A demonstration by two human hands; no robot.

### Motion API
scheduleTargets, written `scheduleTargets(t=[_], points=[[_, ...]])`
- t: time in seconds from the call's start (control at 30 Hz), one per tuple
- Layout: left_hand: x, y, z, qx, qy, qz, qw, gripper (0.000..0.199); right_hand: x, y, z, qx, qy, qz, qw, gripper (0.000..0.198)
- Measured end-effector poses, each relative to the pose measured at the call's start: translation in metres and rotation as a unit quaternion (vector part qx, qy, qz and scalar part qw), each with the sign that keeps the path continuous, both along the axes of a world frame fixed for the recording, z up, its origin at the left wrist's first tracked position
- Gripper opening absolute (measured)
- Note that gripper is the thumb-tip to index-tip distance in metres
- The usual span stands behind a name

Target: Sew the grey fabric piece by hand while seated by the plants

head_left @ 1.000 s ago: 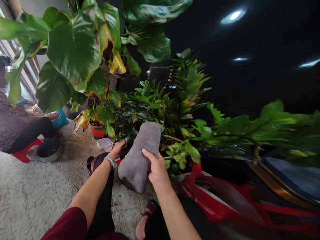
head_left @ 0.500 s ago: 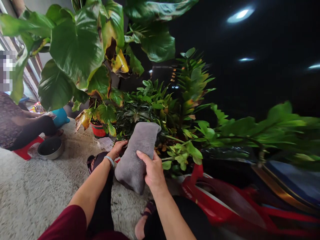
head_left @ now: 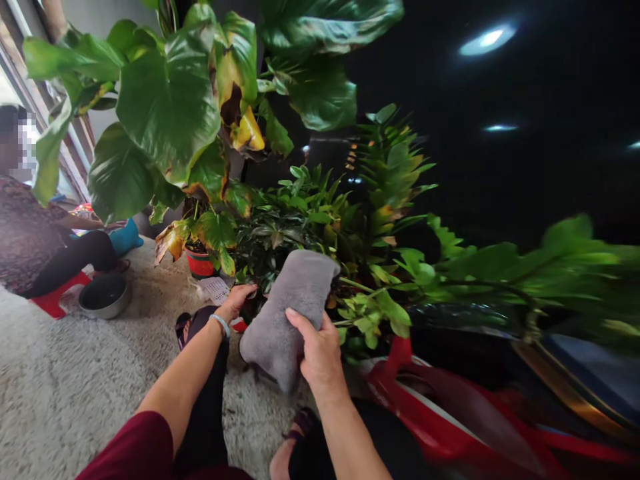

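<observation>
Plush cushion, grey and pillow-shaped, is aloft in front of the person's legs, over the concrete floor and between the two sandalled feet, its far end leaning to the right towards the low foliage. The right hand grips it by the right edge, thumb laid across the upper face and the other fingers mostly out of sight round the side and beneath, presumably because a soft, saggy thing is steadier pinched through its thickness than balanced on a palm. Gripping near the middle of its length probably spares either end from drooping much. The left hand, a pale bracelet at its wrist, is on the cushion's other side, fingers curled towards the dark gap by the leaves; whether it holds anything, or touches the cushion, I cannot tell. Behind that hand lie a white perforated sheet and a red plant pot, perhaps set back to leave the feet room. At the right, red bodywork, possibly a scooter's, stands close to the knee and may be why the arms work centrally. Further left, another person sits on a red stool, a grey bowl just beside it on the floor, likely for easy reach.
</observation>
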State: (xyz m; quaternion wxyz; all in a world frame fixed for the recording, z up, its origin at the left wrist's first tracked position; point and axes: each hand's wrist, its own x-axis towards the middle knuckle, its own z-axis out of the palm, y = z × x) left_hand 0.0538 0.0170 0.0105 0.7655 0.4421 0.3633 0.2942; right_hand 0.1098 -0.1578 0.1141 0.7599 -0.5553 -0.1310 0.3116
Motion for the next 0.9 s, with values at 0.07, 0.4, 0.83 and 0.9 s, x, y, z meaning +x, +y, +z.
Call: scheduleTargets(t=[0.07,0.4,0.83,0.9], points=[[-0.001,-0.002,0.001,-0.001,0.005,-0.011,1.000,0.037,-0.004,-0.001,-0.011,-0.024,-0.002,0.052,0.998,0.039],[0.003,0.005,-0.010,0.006,0.027,-0.012,1.000,0.043,0.005,-0.011,-0.030,-0.054,0.109,0.005,0.993,0.042],[0.005,0.004,-0.011,-0.002,0.031,0.000,1.000,0.039,-0.013,-0.019,-0.048,-0.111,0.084,0.104,0.985,0.039],[0.005,0.005,-0.011,-0.005,0.028,-0.005,1.000,0.038,-0.007,-0.017,-0.042,-0.092,0.071,0.067,0.991,0.040]])
